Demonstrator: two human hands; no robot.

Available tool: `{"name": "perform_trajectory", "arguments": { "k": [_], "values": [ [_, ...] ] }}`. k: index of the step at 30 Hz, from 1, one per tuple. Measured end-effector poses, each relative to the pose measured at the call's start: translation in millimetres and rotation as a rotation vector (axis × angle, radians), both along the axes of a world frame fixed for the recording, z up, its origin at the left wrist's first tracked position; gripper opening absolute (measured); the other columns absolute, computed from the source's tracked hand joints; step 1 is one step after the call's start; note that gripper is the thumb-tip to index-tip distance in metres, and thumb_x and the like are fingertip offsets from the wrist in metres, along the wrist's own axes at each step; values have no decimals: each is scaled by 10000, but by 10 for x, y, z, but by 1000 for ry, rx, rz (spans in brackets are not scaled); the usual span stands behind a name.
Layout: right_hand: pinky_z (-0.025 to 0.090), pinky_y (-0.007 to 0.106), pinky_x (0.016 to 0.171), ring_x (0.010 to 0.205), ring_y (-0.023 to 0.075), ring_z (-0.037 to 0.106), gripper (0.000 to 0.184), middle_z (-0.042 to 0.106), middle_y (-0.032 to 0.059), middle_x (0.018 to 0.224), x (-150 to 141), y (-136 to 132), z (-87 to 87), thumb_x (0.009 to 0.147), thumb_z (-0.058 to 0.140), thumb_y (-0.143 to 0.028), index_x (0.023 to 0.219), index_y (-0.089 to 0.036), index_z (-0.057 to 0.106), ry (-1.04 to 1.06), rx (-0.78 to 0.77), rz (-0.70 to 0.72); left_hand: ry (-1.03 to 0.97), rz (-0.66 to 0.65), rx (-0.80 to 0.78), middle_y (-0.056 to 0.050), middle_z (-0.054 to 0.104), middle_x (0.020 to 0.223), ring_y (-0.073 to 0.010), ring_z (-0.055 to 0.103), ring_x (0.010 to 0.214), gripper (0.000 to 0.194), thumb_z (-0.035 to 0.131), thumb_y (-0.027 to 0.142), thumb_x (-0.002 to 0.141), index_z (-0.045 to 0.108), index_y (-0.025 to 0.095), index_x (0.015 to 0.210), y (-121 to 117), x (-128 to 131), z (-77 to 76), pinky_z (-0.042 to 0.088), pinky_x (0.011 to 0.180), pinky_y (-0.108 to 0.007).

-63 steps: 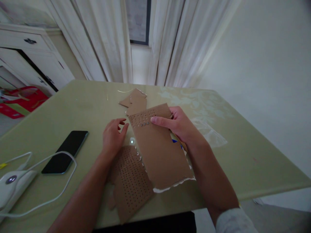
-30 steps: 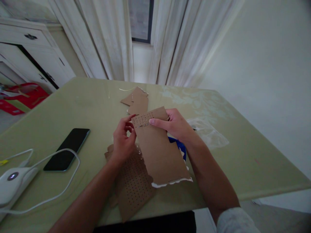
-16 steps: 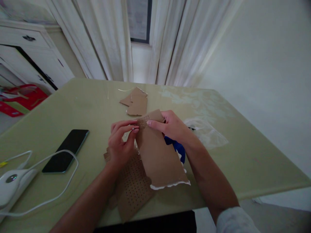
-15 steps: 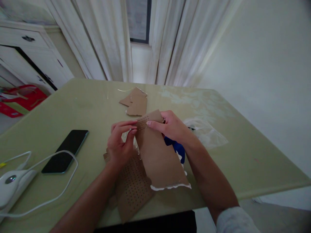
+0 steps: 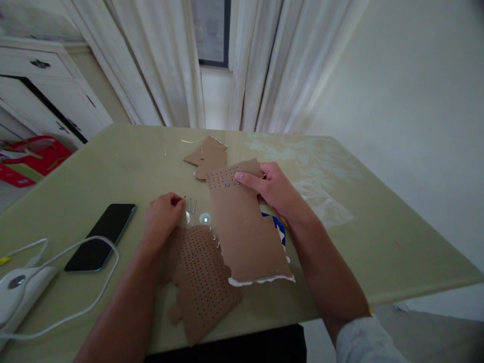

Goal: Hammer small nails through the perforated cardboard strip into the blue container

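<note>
My right hand [image 5: 278,189] grips a torn piece of brown cardboard [image 5: 247,232] by its upper right edge, thumb on top. Rows of small holes cross the cardboard's far end, and several nail heads sit in a row near the thumb. On the table to the left, my left hand [image 5: 164,214] is closed in a pinch, a thin nail [image 5: 184,198] showing at its fingertips. Loose nails [image 5: 194,205] lie just right of those fingers. Nearer me, a second cardboard piece [image 5: 206,282], covered in holes, rests on the table, partly under the held one.
A small round clear disc [image 5: 205,218] lies by the nails. Cardboard scraps [image 5: 212,157] sit farther back. On the left are a phone [image 5: 101,237] and a white device [image 5: 22,290] with a cable. A plastic bag [image 5: 325,204] and a blue item [image 5: 279,229] are on the right.
My left hand has left the cardboard and moved left and down to the nails on the table. The right hand has lifted the cardboard slightly away, uncovering nails and the disc.
</note>
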State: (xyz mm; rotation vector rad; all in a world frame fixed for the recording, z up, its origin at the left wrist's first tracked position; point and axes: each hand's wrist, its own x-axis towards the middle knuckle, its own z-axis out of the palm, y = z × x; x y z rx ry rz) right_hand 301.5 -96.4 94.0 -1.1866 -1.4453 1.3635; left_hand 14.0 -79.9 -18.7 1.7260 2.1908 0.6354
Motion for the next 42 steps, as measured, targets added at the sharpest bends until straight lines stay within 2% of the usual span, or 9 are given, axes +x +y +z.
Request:
{"name": "perform_trajectory", "arguments": {
  "k": [4,10,21,24,27,29,31,35,42],
  "values": [
    [501,231,550,664,137,642,474,755,63,857,0,8,-2,816,860,-571,985,-141,756,25,2,1,86,-9,-101,-160,828,1024,-393,770,939,246,596,401,940,764,226,976,-31,12,-7,554,776,-459],
    [526,236,573,698,145,664,480,768,72,885,1,12,-5,821,861,-566,1010,-135,764,36,9,8,83,-28,-121,-154,839,1051,-400,778,1020,275,604,441,942,750,217,1008,-33,38,-13,565,820,-459],
    [517,229,569,695,142,664,486,772,67,887,-3,12,-23,798,883,-562,1009,-138,775,52,-19,33,108,-30,-85,-151,833,961,-365,760,880,246,622,423,926,761,223,901,-52,53,-14,534,739,-431],
    [529,226,589,722,146,679,492,783,71,904,-22,5,-24,764,913,-546,1005,-137,779,74,-34,68,-13,-61,144,-112,806,928,-277,693,754,205,640,398,923,742,220,920,-70,151,46,512,729,-392],
    [572,231,651,792,158,723,501,808,78,979,-56,-1,-30,716,954,-503,1021,-142,787,125,-61,126,-279,-249,468,-56,748,905,-182,585,670,129,679,321,873,738,220,926,-128,321,121,474,652,-308],
    [595,233,692,830,162,745,513,819,80,1018,-83,-4,-37,694,969,-490,1029,-144,792,153,-78,157,-453,-388,563,-43,724,904,-172,587,706,84,725,303,846,737,223,871,-195,442,152,461,613,-273],
    [605,231,707,833,159,751,509,822,78,1017,-107,-8,-44,682,978,-477,1018,-141,793,167,-87,182,-581,-464,596,-50,745,936,-192,644,781,89,780,314,845,749,230,852,-270,541,158,512,649,-284],
    [598,227,688,797,153,747,488,819,69,968,-130,-15,-50,668,987,-451,983,-136,789,185,-104,211,-740,-462,601,-51,789,934,-249,732,875,136,835,379,871,781,254,884,-376,635,139,607,737,-367],
    [599,232,696,805,154,748,496,823,70,984,-133,-4,-77,662,992,-450,993,-140,790,176,-126,205,-784,-421,548,-53,798,972,-237,746,915,215,866,420,857,792,232,932,-367,627,155,627,742,-349]
  ]
}}
